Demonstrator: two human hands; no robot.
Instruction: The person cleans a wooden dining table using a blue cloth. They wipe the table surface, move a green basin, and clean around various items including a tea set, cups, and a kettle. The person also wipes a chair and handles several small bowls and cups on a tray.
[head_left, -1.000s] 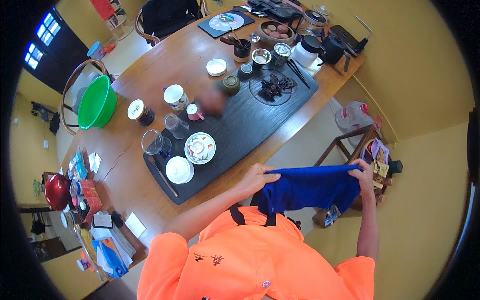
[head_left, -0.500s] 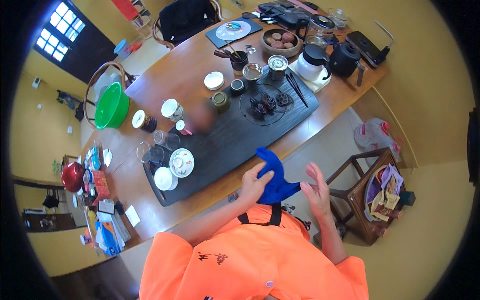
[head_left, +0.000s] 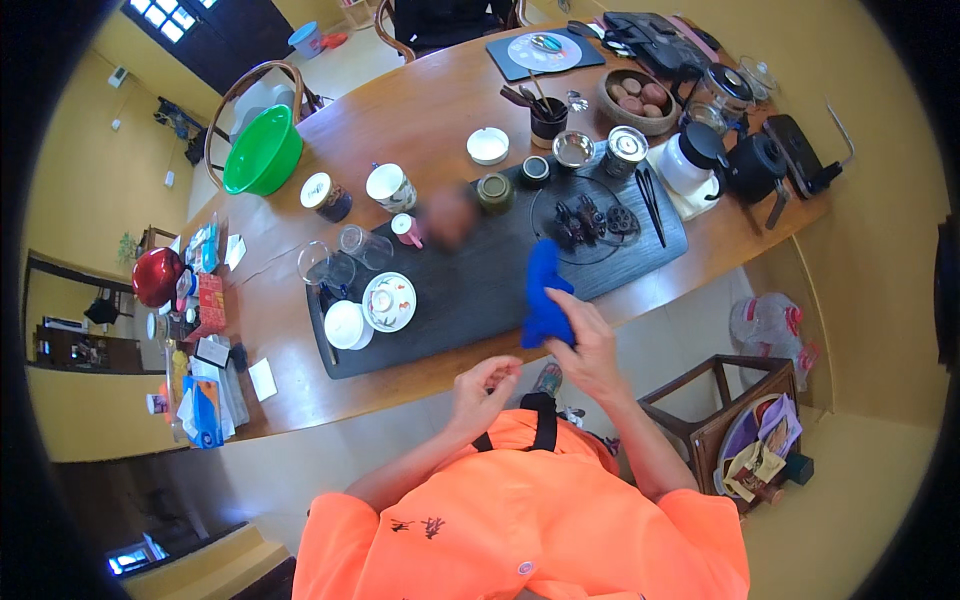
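In the right hand (head_left: pixel 592 347), rumpled cloth (head_left: pixel 544 290) (blue).

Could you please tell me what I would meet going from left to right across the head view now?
Red glossy object, green basin, patterned mug, left hand, blue cloth, right hand holding it, white pot with black lid, black kettle.

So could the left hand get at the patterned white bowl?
Probably yes: the left hand seems free, with nothing visible blocking its way to the patterned white bowl; the right hand holds the blue cloth.
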